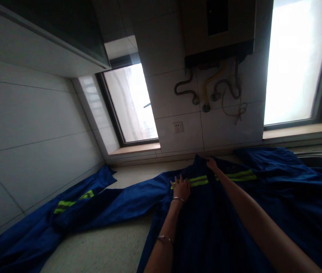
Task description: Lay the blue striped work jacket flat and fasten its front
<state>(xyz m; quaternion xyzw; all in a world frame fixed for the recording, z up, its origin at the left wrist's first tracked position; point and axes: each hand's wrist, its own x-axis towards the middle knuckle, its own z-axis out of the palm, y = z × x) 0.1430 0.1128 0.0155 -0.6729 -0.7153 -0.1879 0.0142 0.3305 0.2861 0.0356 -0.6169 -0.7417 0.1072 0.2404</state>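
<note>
A dark blue work jacket [197, 220] with yellow-green stripes across its chest lies spread on a pale countertop [98, 242]. My left hand [181, 188] rests flat on the chest stripe, fingers spread. At the collar, my right hand [212, 163] has its fingers closed on the jacket's edge. One sleeve [121, 204] stretches left across the counter. It reaches more blue cloth [21, 239] with matching stripes along the left wall. Further blue fabric [277, 163] lies bunched to the right; I cannot tell whether it is a separate garment.
A water heater [220, 22] with pipes hangs on the tiled wall ahead, above a socket [178, 127]. Two windows [132, 102] flank it. An overhead cabinet [41, 41] juts out at upper left. A dark basin rim [320, 156] shows at right.
</note>
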